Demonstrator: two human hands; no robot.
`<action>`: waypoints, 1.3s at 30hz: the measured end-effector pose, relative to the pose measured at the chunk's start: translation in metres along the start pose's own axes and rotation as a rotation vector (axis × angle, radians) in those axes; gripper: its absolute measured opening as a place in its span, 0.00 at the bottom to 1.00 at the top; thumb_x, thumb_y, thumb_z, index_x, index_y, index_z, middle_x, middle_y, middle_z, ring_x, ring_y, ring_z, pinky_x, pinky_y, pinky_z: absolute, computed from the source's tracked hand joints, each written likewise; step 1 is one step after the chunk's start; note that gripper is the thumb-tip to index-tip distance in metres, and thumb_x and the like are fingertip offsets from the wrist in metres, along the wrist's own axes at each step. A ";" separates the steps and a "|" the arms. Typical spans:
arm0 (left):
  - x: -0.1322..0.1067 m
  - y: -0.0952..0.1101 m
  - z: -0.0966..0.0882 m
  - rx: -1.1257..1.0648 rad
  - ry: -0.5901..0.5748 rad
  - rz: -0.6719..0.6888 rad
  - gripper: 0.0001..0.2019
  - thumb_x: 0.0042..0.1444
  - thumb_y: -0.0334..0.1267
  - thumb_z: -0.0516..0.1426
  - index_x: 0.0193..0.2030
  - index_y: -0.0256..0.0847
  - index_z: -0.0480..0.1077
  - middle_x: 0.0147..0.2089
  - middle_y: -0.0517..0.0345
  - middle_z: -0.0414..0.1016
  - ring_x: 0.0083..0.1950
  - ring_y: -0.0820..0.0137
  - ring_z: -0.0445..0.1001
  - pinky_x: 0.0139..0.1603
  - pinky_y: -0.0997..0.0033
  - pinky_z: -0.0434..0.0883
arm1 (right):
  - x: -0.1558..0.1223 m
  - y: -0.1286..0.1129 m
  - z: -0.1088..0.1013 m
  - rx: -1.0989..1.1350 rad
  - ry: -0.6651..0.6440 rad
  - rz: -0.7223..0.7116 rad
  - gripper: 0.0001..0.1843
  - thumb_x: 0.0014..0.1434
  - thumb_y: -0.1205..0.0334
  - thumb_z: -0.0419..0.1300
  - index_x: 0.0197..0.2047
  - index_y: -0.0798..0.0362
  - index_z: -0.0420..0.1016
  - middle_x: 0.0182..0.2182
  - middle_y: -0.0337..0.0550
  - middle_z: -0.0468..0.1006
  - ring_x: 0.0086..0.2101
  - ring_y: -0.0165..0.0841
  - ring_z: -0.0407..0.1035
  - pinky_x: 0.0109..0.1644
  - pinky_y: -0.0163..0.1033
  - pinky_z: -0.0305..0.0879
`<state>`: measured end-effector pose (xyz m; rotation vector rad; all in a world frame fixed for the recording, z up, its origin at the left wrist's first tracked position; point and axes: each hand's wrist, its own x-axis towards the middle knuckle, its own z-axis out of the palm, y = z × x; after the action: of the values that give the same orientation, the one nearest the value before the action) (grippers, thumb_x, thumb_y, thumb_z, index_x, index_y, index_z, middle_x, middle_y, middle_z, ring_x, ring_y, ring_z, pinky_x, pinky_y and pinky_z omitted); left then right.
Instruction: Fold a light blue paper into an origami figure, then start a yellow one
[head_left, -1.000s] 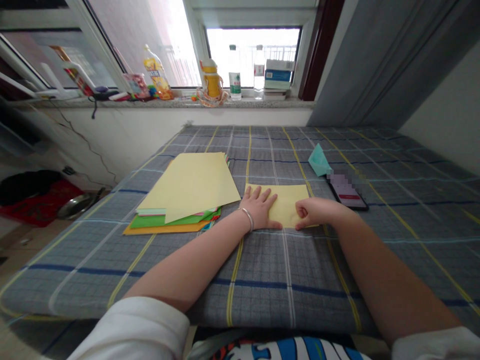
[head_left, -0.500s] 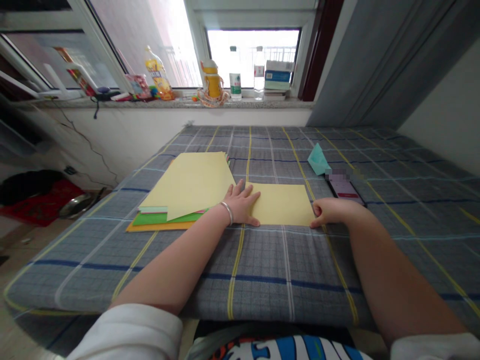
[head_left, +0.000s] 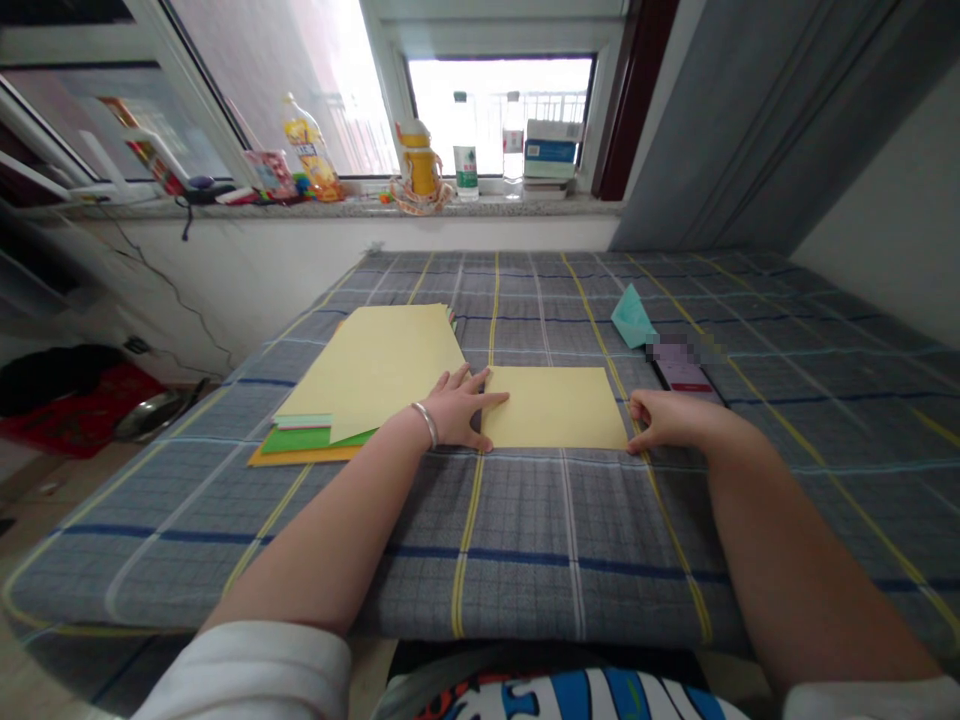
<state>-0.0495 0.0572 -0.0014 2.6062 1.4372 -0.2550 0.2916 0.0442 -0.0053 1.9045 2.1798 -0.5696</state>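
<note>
Pale yellow paper sheet (head_left: 555,408) lies flat on the grey plaid bedspread (head_left: 525,530), just right of centre in the frame, and here's the change: both hands have moved out to its sides, leaving its middle uncovered, and it now shows wider than a second ago. The left hand (head_left: 457,410), a silver bangle (head_left: 424,424) on its wrist, is at the sheet's left edge, its fingers (head_left: 465,380) spread open and low, one fingertip reaching onto the paper. Over on the other side, the right hand (head_left: 664,420) sits at the right edge near the lower corner, its fingers (head_left: 641,410) curled in; whether they are pinching the paper or only touching it can't be told from here. Edges now: the sheet's left side is close to a stack of coloured paper (head_left: 300,456), topped by a large pale yellow sheet (head_left: 367,375) with green and orange showing beneath. Plaid cloth runs open below the sheet, towards the person, and above it. Up and to the right, a folded teal paper piece (head_left: 631,317) and a smartphone (head_left: 679,368) sit just beyond the right hand.
</note>
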 end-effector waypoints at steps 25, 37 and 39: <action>0.016 0.067 0.021 0.136 0.462 0.273 0.11 0.65 0.42 0.48 0.40 0.41 0.69 0.35 0.58 0.77 0.34 0.69 0.75 0.31 0.72 0.64 | -0.008 -0.085 0.021 -0.116 0.546 -0.549 0.08 0.60 0.63 0.52 0.32 0.50 0.72 0.33 0.43 0.77 0.37 0.35 0.67 0.40 0.38 0.56; 0.017 0.063 0.020 0.146 0.606 0.300 0.12 0.66 0.41 0.47 0.39 0.42 0.69 0.37 0.58 0.75 0.38 0.69 0.72 0.42 0.66 0.62 | -0.008 -0.084 0.023 -0.113 0.663 -0.542 0.09 0.59 0.62 0.53 0.32 0.49 0.73 0.35 0.41 0.77 0.37 0.33 0.68 0.38 0.37 0.54; 0.019 0.059 0.021 0.138 0.612 0.295 0.11 0.65 0.41 0.48 0.38 0.41 0.69 0.37 0.58 0.75 0.38 0.69 0.71 0.41 0.67 0.62 | -0.008 -0.081 0.022 -0.124 0.673 -0.547 0.08 0.59 0.63 0.54 0.31 0.49 0.73 0.34 0.40 0.77 0.36 0.33 0.68 0.37 0.36 0.54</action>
<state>0.0088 0.0368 -0.0226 3.1232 1.1667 0.5429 0.2108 0.0201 -0.0093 1.5639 3.0961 0.1913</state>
